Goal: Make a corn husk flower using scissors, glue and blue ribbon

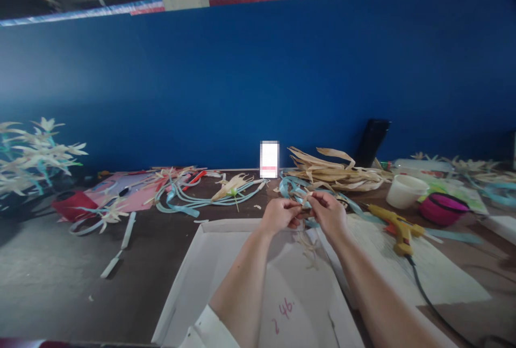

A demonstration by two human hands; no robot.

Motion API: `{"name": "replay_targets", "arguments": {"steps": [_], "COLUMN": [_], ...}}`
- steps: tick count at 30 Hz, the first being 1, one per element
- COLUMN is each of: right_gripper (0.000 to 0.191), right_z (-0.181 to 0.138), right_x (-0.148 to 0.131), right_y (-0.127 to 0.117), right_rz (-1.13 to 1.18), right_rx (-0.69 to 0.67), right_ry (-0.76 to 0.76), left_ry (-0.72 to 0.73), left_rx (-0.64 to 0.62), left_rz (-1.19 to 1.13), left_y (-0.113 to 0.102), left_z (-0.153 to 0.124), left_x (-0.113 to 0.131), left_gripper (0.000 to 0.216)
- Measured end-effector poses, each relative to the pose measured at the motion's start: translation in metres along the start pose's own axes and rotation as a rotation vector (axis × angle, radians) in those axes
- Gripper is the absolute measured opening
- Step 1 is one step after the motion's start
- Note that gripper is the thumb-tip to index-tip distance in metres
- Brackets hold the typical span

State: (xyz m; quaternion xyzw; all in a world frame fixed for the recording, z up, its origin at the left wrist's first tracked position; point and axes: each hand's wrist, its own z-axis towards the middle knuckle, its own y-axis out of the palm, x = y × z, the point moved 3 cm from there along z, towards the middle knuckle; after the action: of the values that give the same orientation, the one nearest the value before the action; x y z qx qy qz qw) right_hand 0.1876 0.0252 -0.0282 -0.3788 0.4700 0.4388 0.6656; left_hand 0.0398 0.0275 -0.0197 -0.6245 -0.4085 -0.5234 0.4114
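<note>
My left hand (280, 215) and my right hand (328, 211) meet above the far end of a flat white cardboard sheet (226, 273). Both are closed in a pinch on a small pale strip of dried husk (305, 200) held between them. Thin husk ends dangle below the hands (308, 246). Light blue ribbon (296, 187) lies coiled just behind the hands.
A pile of dried husks (338, 171) lies at the back. A yellow glue gun (397, 227) with its black cord rests to the right, near a white cup (405, 191) and a pink bowl (442, 208). Husk flowers (36, 154) stand far left; ribbon loops (189, 197) and pink paper lie left of centre.
</note>
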Motion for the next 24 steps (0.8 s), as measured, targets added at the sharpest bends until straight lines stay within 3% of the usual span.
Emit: {"name": "replay_targets", "arguments": {"steps": [6,16,24], "right_gripper": [0.037,0.042,0.043], "right_z": [0.0002,-0.0035,-0.0018], "right_x": [0.0009,-0.0029,0.0017], "right_y": [0.0004,0.0058,0.0075], "right_rz": [-0.022,0.280,0.375], "right_rx": [-0.006,-0.072,-0.086], "right_ry": [-0.004,0.159,0.262], "left_ry": [0.007,0.052,0.210], "left_rx": [-0.011,0.062,0.169], "left_rz": [-0.013,-0.037,0.191], "left_y": [0.0003,-0.0011,0.0016], "left_z": [-0.0001,0.0018,-0.0030], "left_x": [0.0006,0.0010,0.0051], "left_gripper": [0.025,0.022,0.027]}}
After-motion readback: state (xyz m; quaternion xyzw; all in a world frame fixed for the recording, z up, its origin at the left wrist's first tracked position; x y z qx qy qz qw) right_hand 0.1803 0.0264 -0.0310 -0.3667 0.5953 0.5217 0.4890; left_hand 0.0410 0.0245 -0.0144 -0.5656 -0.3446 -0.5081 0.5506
